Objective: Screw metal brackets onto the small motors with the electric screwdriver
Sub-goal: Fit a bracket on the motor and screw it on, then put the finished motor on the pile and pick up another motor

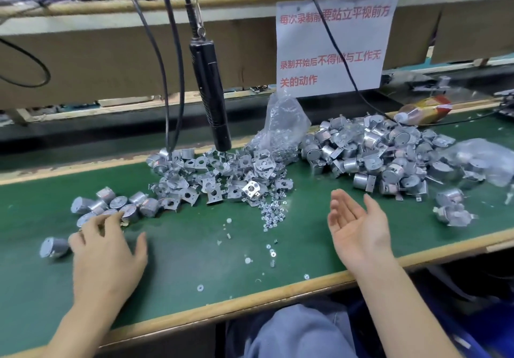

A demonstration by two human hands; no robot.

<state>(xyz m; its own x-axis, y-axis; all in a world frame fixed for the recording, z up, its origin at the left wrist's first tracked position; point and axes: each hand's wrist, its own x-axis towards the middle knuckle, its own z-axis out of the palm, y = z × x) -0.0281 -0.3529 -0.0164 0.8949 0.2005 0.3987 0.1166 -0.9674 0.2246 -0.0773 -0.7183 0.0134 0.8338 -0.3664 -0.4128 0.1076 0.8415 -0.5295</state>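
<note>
The metal brackets [222,174] lie in a loose heap at the centre of the green desk [194,260]. The electric screwdriver [211,93] hangs from above with its tip over the far edge of the heap. Bare small motors [111,204] cluster left of the heap, and loose screws [271,213] trail from its near right side. The left hand [107,249] lies palm-down at the near edge of the motor cluster — grip spread, holding nothing. The right hand [358,227] is palm-up just right of the screws — grip spread, empty. Bracketed motors [375,149] are piled further right.
</note>
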